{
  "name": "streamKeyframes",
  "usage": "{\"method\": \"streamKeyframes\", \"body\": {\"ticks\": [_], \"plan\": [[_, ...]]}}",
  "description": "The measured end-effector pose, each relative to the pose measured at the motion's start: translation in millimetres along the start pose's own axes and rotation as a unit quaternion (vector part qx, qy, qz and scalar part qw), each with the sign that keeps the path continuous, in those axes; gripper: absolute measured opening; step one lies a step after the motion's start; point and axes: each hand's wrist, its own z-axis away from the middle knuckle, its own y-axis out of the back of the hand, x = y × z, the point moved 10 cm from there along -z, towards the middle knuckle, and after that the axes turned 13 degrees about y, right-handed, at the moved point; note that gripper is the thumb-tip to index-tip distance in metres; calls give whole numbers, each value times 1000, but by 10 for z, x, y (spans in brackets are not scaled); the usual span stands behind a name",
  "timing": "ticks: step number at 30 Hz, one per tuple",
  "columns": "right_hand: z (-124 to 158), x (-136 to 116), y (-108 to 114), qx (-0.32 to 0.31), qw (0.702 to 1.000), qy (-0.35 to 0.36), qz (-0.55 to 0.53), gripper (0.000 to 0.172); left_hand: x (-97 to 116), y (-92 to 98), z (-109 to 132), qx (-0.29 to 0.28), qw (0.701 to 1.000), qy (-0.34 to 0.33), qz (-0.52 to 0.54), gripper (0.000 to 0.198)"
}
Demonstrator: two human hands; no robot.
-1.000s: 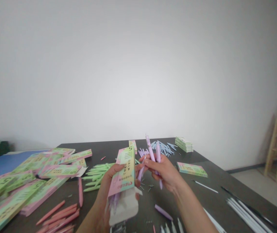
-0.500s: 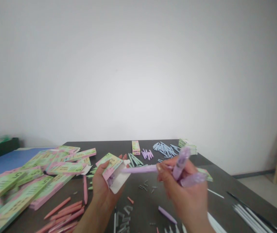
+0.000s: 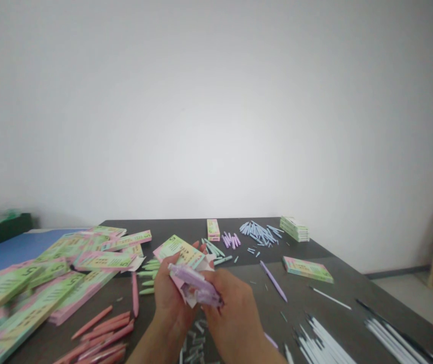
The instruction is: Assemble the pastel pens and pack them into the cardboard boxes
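Note:
My left hand (image 3: pixel 171 298) is closed around a small printed cardboard box (image 3: pixel 180 248), its open end facing me. Closed on several light purple pens (image 3: pixel 196 284), my right hand (image 3: pixel 235 311) is right at that opening. The pens overlap the box mouth; how far any of them reach inside is hidden. On the dark table just beyond the right hand lies another purple pen (image 3: pixel 273 280). Green pens (image 3: pixel 148 275) sit behind the left hand, and coral pens (image 3: pixel 106 336) are spread in front of it.
Many printed boxes (image 3: pixel 23 293) are heaped at the left. Blue pen parts (image 3: pixel 260 232) and short purple pieces (image 3: pixel 230 240) lie at the back, near stacked boxes (image 3: pixel 294 229). At right are a single box (image 3: pixel 307 269) and white refills (image 3: pixel 322 344).
My right hand has moved left with the purple pens, up to the box mouth. The box has turned and shifted slightly right in my left hand.

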Motion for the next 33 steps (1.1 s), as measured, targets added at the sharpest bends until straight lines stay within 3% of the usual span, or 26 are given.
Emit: {"method": "streamKeyframes", "body": {"ticks": [5,11,14,16,22,29,31,33], "plan": [[-61,48,38,-4,984,-65,-167,20,66,-1,17,1,1000,-9,22,40],[-121,367,338,53,937,-151,-312,34,126,-33,75,5,1000,-2,27,43],[-141,546,368,10,933,-175,-313,37,15,-121,71,-48,998,41,-13,42],[-93,662,263,-47,926,-207,-311,41,-101,-182,82,-86,992,82,-49,42],[27,722,-8,-131,904,-231,-336,50,-167,-225,118,-107,985,113,-77,43],[28,757,42,-143,930,-216,-263,46,-340,-346,193,-150,957,226,-107,51],[4,716,20,-164,934,-188,-255,44,-389,-360,210,-146,951,242,-129,53],[-78,685,100,-141,955,-144,-217,41,-427,-353,211,-139,946,254,-144,53]]}}
